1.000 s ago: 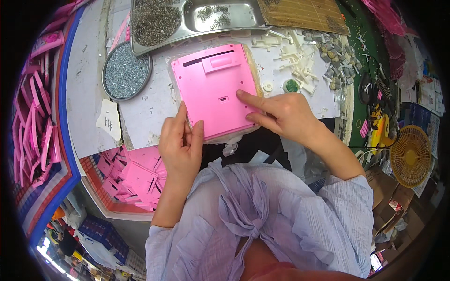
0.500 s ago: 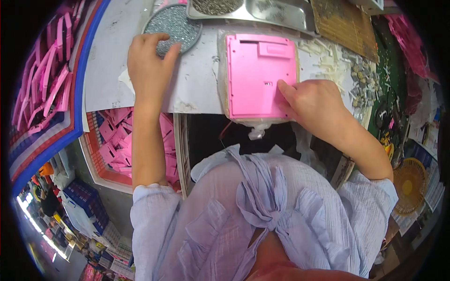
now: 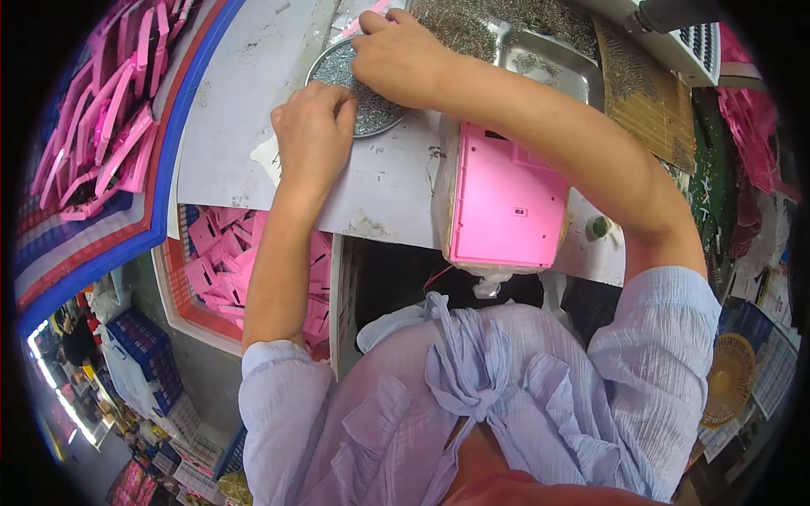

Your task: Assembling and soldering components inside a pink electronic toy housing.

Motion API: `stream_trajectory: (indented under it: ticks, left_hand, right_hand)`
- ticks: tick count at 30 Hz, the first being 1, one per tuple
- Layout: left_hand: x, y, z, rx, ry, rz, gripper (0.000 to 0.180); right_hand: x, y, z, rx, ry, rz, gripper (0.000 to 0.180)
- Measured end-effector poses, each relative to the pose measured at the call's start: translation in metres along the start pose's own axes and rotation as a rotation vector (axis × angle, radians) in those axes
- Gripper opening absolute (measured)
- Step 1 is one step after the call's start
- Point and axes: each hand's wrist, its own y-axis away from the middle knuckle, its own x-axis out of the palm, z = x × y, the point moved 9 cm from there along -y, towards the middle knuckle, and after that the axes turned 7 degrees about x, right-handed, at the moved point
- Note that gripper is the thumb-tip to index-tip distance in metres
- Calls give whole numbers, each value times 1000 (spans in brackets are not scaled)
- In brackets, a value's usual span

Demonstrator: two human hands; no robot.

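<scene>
A round tray filled with small silvery metal pieces lies at the far middle of the white table. At its near left edge is my left hand, fingers curled in and thumb close to them; whatever they pinch is hidden. Across the tray's far right side reaches my right hand, its fingers bent beside a narrow pink strip. I cannot make out what is in them. A flat pink plastic panel rests on a plastic-wrapped pad at the table's near edge, partly under my right forearm.
Behind my right arm stands a steel tray with small brownish metal pieces, beside a brown board. Pink parts fill a crate below the table and a blue-rimmed bin at left. A small dark green object sits right of the panel.
My right hand has left the panel and swung far left over the round tray. My left hand's fingers have drawn in at the tray's edge. The view has shifted, too.
</scene>
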Motion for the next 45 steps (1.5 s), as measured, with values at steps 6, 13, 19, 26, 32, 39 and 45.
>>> stream_trajectory:
  ticks: [6, 13, 19, 26, 32, 39, 45]
  left_hand:
    - [0, -8, 3, -15, -57, 24, 12]
    - [14, 1, -47, -227, 703, 63, 21]
    - [25, 6, -112, 56, 605, 167, 24]
    - [33, 1, -123, 172, 406, 175, 30]
    - [40, 0, -119, 91, 491, 303, 35]
    - [27, -2, -102, 39, 547, 286, 34]
    - [-7, -6, -19, 67, -244, 181, 21]
  right_hand:
    - [-3, -13, -9, 20, -2, -9, 20]
    - [-53, 13, -30, 108, -126, -130, 14]
    - [-121, 152, -82, 185, -326, -87, 11]
    - [-97, 198, -93, 274, -328, 66, 12]
    - [-95, 182, -86, 196, -171, 147, 6]
    - [-88, 171, -88, 165, -211, 309, 8]
    - [-122, 112, -92, 84, -283, -18, 9]
